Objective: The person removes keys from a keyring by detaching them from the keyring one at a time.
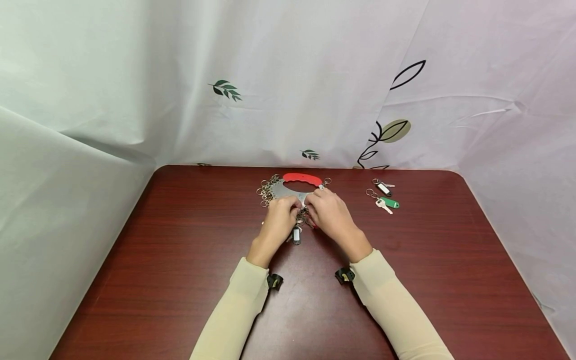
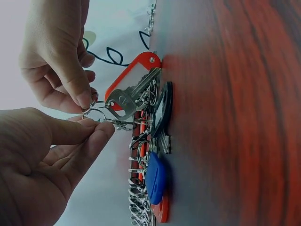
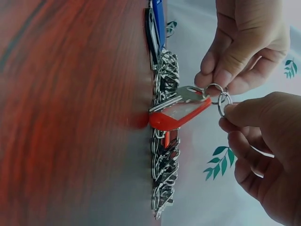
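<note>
In the head view, my left hand [image 1: 280, 216] and right hand [image 1: 332, 214] meet at the lower edge of a silver key-holder plate [image 1: 283, 190] with a red handle [image 1: 302, 178]. Thumb and fingertips of each hand pinch small metal key rings [image 3: 225, 104], held close together above the table. A red key tag [image 3: 181, 115] and a silver key [image 2: 123, 102] hang from the rings, tilted toward the table. Below the left hand lies a black key tag [image 1: 296, 235]. A blue key tag [image 2: 155, 178] lies beside the row of rings.
Several metal rings [image 1: 265, 190] line the plate's left side. To the right on the dark red table [image 1: 180, 280] lie a black tag [image 1: 383, 188] with a key and a green tag [image 1: 389, 202] with a key. White cloth [image 1: 270, 100] hangs behind the table.
</note>
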### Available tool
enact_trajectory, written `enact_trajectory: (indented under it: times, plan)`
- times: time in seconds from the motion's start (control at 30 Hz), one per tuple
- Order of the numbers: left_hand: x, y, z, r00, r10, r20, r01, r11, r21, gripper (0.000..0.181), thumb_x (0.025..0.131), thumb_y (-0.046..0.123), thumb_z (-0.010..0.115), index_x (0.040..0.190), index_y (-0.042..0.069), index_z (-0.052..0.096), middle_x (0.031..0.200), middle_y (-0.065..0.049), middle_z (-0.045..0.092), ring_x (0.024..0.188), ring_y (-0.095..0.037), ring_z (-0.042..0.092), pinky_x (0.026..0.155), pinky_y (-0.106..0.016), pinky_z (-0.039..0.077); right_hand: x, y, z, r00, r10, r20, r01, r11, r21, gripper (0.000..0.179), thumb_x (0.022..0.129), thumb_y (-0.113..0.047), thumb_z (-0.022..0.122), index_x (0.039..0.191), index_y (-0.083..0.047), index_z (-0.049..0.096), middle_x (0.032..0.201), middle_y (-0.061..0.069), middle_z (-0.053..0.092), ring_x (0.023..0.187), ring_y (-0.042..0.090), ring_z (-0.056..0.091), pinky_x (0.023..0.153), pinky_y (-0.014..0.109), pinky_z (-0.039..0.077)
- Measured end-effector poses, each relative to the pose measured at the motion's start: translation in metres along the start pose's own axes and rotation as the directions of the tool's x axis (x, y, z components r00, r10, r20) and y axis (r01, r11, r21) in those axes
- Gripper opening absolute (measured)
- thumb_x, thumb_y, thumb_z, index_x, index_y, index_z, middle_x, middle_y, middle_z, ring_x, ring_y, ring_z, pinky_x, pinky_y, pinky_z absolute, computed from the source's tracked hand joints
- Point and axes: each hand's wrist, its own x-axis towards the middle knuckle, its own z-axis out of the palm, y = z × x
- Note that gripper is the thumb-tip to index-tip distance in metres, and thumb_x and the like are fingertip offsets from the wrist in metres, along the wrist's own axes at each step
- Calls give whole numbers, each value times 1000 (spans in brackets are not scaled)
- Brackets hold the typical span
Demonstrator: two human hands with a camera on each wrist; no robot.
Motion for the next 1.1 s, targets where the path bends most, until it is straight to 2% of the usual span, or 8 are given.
enact_trajectory:
  times: [0.3,0.43,0.67,0.9,1.1]
  plan:
    - [0,2,-1,999,-32,37,32,999,-9,10,86,-7,74,89,3,75,92,-12,78,88,-28,73,82,-41,60,-1,4,-7,995,92,-24,-92,996,13,5,89,-3,72,88,-8,70,86,7,67,82,28,63,72,42,56]
    - [0,2,-1,997,-49,56,50,998,-24,10,86,-8,73,91,1,76,94,-13,78,90,-28,73,84,-41,60,-1,7,-10,995,104,-10,-104,994,40,5,89,-3,73,89,-8,70,88,8,69,85,29,64,75,44,57]
    - [0,2,-1,997,-4,71,2,1000,22,11,86,-4,75,89,6,76,90,-8,78,87,-25,73,81,-39,60,0,10,-15,993,118,3,-118,991,61,3,93,-7,69,91,-7,72,89,8,68,85,29,64,75,43,56]
    - [-1,3,1,992,15,126,-19,999,30,8,88,-4,73,89,4,75,86,-8,76,83,-24,70,78,-40,58,2,15,-23,990,138,-28,-136,988,75,5,92,-5,69,91,-9,72,87,6,67,84,26,63,74,42,55]
    - [-2,3,5,983,34,183,-45,997,58,10,85,-6,73,87,4,75,89,-8,75,89,-25,71,83,-39,58,3,22,-34,986,154,-67,-148,985,84,7,92,-3,69,92,-9,72,87,6,68,81,26,62,70,41,54]
